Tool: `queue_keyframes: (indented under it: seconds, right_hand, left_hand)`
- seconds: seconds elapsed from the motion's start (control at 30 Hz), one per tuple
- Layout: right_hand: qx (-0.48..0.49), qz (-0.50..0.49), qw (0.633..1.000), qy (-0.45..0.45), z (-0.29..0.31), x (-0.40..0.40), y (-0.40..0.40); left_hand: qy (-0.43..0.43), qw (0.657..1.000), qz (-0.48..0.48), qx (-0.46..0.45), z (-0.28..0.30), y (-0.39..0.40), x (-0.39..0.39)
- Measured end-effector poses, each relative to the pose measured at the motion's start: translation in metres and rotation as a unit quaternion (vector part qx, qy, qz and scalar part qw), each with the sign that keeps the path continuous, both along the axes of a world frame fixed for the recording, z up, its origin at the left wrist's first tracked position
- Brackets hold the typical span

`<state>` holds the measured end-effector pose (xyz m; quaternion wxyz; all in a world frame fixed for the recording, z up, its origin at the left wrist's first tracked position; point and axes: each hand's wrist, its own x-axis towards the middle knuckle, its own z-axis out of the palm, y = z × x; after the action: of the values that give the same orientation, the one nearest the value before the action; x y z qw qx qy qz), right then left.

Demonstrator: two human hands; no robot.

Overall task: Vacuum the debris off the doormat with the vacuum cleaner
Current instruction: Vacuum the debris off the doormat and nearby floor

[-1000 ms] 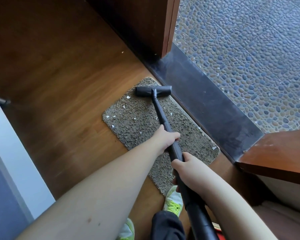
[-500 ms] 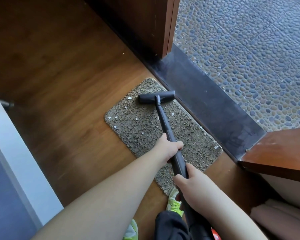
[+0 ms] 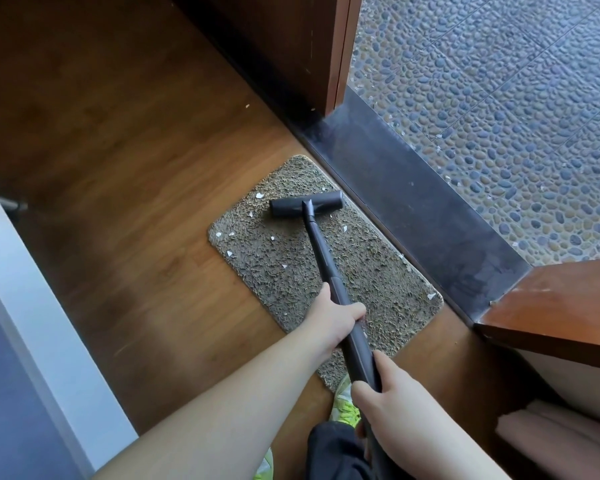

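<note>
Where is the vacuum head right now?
In the head view, the vacuum head sits on the far end of the doormat, close to the dark threshold, with white scraps just left of it.

Wooden floor (image 3: pixel 125 174) bears the doormat (image 3: pixel 388 292).

Wood floor (image 3: pixel 125 161) lies open left of the doormat (image 3: pixel 378 271); the dark threshold (image 3: pixel 413 202) runs just beside its right edge; the door frame (image 3: pixel 336 64) stands beyond; a wooden ledge (image 3: pixel 551 306) crowds the near right corner
</note>
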<state>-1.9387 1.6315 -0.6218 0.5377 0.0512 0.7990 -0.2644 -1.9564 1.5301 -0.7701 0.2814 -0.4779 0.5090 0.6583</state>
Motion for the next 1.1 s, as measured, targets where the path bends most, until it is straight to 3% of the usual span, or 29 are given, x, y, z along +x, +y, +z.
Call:
queue_keyframes:
  seconds: [0.2, 0.5, 1.1]
  right_hand:
    - [-0.025, -0.074, 0.997, 0.011, -0.015, -0.019, -0.018]
    - [0.057, 0.027, 0.997, 0.045, -0.038, -0.024, -0.046]
    - [0.011, -0.031, 0.999, 0.028, -0.023, 0.013, 0.001]
  left_hand:
    - [0.031, 0.999, -0.019, 0.009, 0.002, -0.022, -0.033]
    - [0.033, 0.998, -0.024, 0.040, -0.006, -0.037, -0.042]
    - [0.028, 0.998, -0.005, 0.053, -0.007, -0.003, -0.002]
